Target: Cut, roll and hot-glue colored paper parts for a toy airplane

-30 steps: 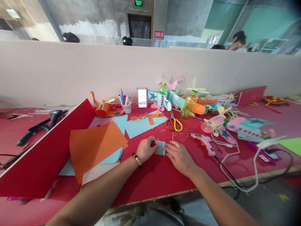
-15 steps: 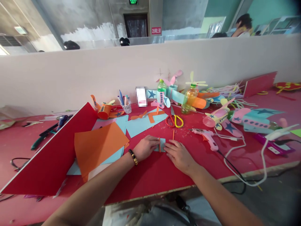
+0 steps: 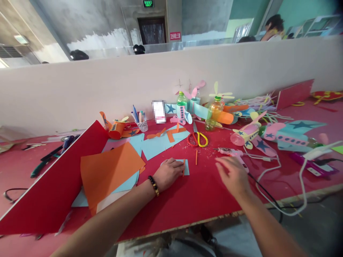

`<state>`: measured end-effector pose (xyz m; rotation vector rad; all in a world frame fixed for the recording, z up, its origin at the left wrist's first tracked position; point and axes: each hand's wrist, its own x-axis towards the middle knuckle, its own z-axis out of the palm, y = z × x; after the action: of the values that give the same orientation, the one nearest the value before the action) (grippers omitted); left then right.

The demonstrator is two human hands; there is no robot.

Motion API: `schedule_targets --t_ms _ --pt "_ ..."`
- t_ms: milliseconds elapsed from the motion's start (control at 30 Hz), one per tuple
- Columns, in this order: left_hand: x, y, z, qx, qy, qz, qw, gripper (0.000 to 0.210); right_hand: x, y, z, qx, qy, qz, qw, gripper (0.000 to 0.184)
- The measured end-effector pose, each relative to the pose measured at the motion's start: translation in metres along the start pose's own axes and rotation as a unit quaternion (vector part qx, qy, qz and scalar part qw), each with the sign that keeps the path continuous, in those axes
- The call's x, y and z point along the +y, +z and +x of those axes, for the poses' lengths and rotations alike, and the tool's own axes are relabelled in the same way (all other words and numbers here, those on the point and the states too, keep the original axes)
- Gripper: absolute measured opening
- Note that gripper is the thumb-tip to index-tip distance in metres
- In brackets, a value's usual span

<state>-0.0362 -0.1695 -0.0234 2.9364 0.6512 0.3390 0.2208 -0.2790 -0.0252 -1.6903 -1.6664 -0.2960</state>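
My left hand (image 3: 170,172) lies over a small light-blue piece of paper (image 3: 187,168), its fingers flat and pressing it to the table. A narrow orange paper strip (image 3: 184,167) crosses that piece at my fingertips. Part of the blue piece is hidden under the hand. To the right, my right hand (image 3: 232,175) is off the paper with its fingers stretched and nothing in them. It is close to a pink hot glue gun (image 3: 230,151), covering part of its handle. Between the hands, a loose orange strip (image 3: 196,157) rests on the red table (image 3: 198,200).
Scissors (image 3: 203,140) with red and yellow handles lie ahead. Orange sheets (image 3: 109,167) and blue paper (image 3: 152,147) are on the left, beside a red board (image 3: 53,185). Bottle-and-paper planes (image 3: 214,110) stand behind. A white cable (image 3: 281,213) loops at the right edge.
My right hand has left the blue paper and moved right to the glue gun. My left hand stays on the piece. The view has shifted slightly.
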Motion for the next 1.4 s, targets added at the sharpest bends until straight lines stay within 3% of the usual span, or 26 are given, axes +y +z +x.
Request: schedule_targets --t_ms 100,167,267,367,433,533,600,667,767,833,933,1167,1400 --pt "0.001 0.000 0.007 0.004 0.000 -0.010 1.000 0.027 0.046 -0.020 -0.004 0.001 0.085 -0.147 0.985 0.026" --pt "0.000 0.001 0.010 0.006 -0.001 -0.019 1.000 0.027 0.069 -0.026 -0.005 -0.064 0.139 -0.208 0.966 0.030" --pt "0.001 0.004 0.012 0.012 -0.006 -0.032 0.999 0.028 0.086 -0.024 -0.001 -0.170 0.200 -0.196 0.945 0.029" --pt "0.001 0.007 0.011 0.025 -0.014 -0.048 0.998 0.030 0.088 -0.020 0.009 -0.220 0.266 -0.159 0.925 0.025" --pt "0.001 0.009 0.010 0.037 -0.019 -0.059 0.997 0.032 0.085 -0.021 0.014 -0.235 0.322 -0.084 0.913 0.023" --pt "0.000 0.011 0.008 0.051 -0.016 -0.075 0.996 0.033 0.067 -0.029 0.011 -0.185 0.399 0.160 0.884 0.017" --pt "-0.001 0.011 0.008 0.055 -0.009 -0.086 0.995 0.034 0.047 -0.034 0.006 -0.148 0.412 0.348 0.829 0.013" --pt "-0.001 0.010 0.008 0.056 -0.005 -0.095 0.994 0.035 0.025 -0.036 0.001 -0.161 0.400 0.484 0.761 0.014" --pt "-0.001 0.009 0.008 0.054 -0.002 -0.103 0.993 0.035 -0.002 -0.033 0.001 -0.157 0.423 0.576 0.681 0.016" --pt "-0.001 0.009 0.008 0.054 -0.003 -0.105 0.993 0.035 -0.012 -0.029 0.003 -0.164 0.435 0.591 0.659 0.018" --pt "-0.003 0.011 0.008 0.055 -0.009 -0.108 0.993 0.034 -0.016 -0.022 0.009 -0.180 0.404 0.581 0.683 0.021" --pt "-0.004 0.008 0.009 0.050 -0.005 -0.110 0.993 0.032 -0.017 -0.004 0.017 -0.226 0.325 0.406 0.824 0.028" --pt "-0.004 0.008 0.008 0.047 -0.001 -0.117 0.992 0.030 -0.020 0.003 0.022 -0.286 0.289 0.257 0.877 0.035"
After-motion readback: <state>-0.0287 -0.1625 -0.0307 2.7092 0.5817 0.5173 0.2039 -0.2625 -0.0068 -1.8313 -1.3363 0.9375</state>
